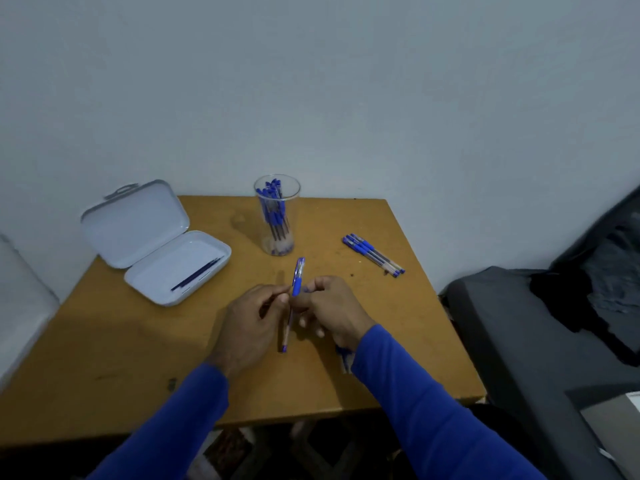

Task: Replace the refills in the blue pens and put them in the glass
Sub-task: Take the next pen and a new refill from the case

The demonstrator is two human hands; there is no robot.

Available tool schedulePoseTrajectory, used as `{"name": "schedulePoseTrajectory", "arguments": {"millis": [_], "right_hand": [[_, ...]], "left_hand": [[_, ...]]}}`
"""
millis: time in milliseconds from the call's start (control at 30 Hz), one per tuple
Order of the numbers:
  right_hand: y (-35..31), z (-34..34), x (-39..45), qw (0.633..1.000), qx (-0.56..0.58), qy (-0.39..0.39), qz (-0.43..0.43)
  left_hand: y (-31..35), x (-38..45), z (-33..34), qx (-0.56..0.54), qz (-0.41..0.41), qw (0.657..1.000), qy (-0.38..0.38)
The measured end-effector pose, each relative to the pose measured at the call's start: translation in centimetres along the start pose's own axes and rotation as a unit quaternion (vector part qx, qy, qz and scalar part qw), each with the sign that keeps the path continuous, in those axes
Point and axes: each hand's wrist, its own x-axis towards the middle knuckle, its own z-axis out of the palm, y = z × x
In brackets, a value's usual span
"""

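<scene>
From the head view, the left hand [254,320] and right hand [332,306] both pinch one clear-barrelled blue pen [292,299] with curled fingers, above the brown wooden surface [104,341]. The tall clear glass [277,216] of pens stands behind. Best to hold the barrel steady and twist the parts straight, keeping the refill aligned.

- The table [145,344] is ochre brown.
- The pens [374,255] are blue and clear.
- The open case [138,220] is pale grey.
- The sleeves [426,403] are royal blue.
</scene>
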Motion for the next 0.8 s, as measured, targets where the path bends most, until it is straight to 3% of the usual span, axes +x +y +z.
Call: {"name": "schedulePoseTrajectory", "arguments": {"millis": [567,800], "right_hand": [[2.7,4.9,-4.1,0.982,0.137,-0.123,0.051],[3.3,5.0,-3.4,0.988,0.150,-0.027,-0.006]], "left_hand": [[0.0,-6.1,-5.0,-0.002,-0.071,0.997,-0.023],[0.1,-6.4,-5.0,0.019,-0.060,0.997,-0.040]]}}
